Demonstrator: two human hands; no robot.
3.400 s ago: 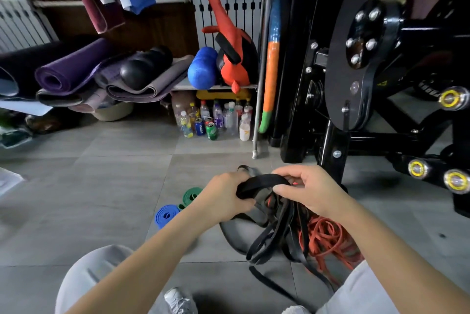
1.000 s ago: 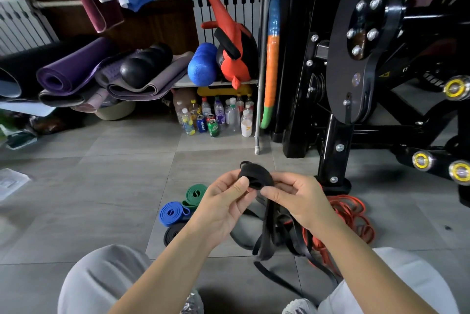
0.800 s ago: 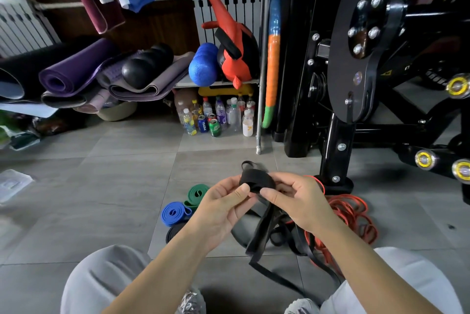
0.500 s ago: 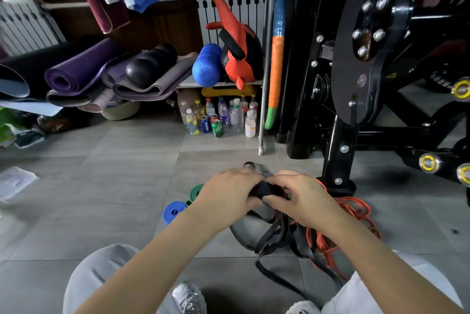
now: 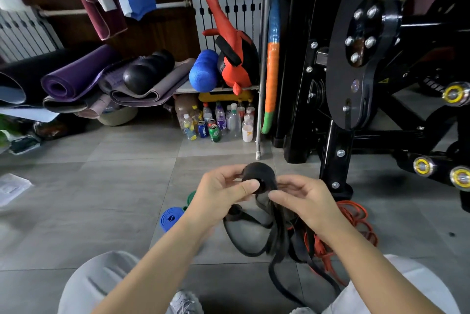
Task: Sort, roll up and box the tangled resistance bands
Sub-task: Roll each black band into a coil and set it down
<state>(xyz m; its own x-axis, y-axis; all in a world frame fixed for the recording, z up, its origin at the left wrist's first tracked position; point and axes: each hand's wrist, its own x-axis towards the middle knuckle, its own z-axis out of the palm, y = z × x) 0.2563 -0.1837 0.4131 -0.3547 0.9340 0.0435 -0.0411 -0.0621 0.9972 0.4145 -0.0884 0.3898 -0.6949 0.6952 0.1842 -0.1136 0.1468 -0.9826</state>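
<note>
Black band [image 5: 258, 177] is wound at one end into a tight, matte, round coil, held in the air at six o'clock from the middle of the view, above the grey tiled floor [image 5: 101, 199]. The left hand [image 5: 218, 199] pinches the coil, thumb on its near face and curled fingers behind it. The right hand [image 5: 307, 201], at three o'clock of the coil, grasps the flat strand leaving it between thumb and bent fingers. From there the unrolled length drops into a tangle of loose black bands [image 5: 277, 235] on the tiles. A heap of thin orange bands [image 5: 356, 219] lies at four o'clock of the coil, partly under the right forearm and mixed with the black loops.

At eight o'clock of the coil a rolled blue band [image 5: 171, 218] and a rolled green band [image 5: 190, 198] lie together, the green one half hidden by the left hand. A small black roll [image 5: 235, 212] sits just below that hand. A black gym machine [image 5: 356, 64] fills the two o'clock side. Bottles and cans [image 5: 216, 123] stand at twelve o'clock, and rolled mats [image 5: 76, 77] are piled at ten.
</note>
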